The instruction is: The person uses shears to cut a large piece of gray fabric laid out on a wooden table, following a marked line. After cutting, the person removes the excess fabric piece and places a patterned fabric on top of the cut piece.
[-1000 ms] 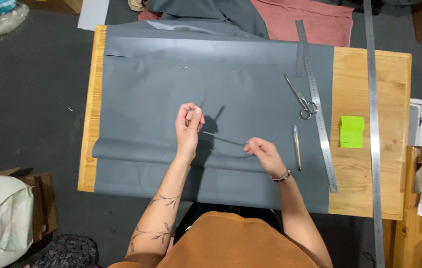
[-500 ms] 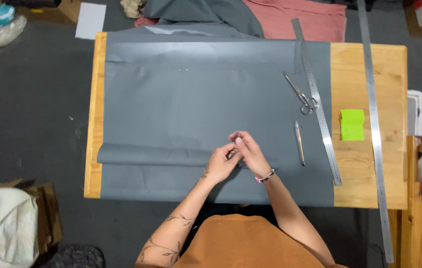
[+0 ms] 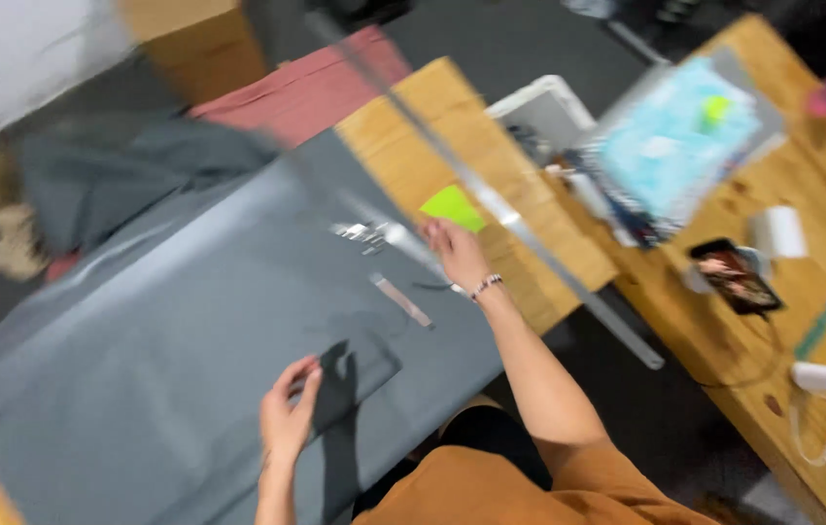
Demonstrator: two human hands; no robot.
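**Hands on grey fabric, one at the edge, one by the ruler**

The frame is blurred by motion. A large sheet of grey fabric [image 3: 170, 321] covers most of the wooden worktop [image 3: 413, 117]. The left hand [image 3: 289, 413] is at the near edge of the fabric, its fingers curled with thumb and fingertips pinched on a fold of the cloth. The right hand [image 3: 454, 251], with a beaded bracelet at the wrist, reaches out over the far right side of the fabric; its fingers look loosely bent near a long metal ruler [image 3: 491, 204] that crosses the worktop diagonally, but the blur hides whether they grip anything. Scissors [image 3: 360, 233] lie on the fabric just left of that hand, and a slim pen-like tool [image 3: 401, 299] lies on the fabric between the two hands. A bright green notepad [image 3: 452, 206] sits on the bare wood just beyond the right hand.

As for containers, a white bin [image 3: 549, 112] stands past the worktop's end; its contents are too blurred to tell. On a second wooden table [image 3: 821, 292] to the right lie a phone [image 3: 732, 275] and a light blue cloth [image 3: 675, 146].
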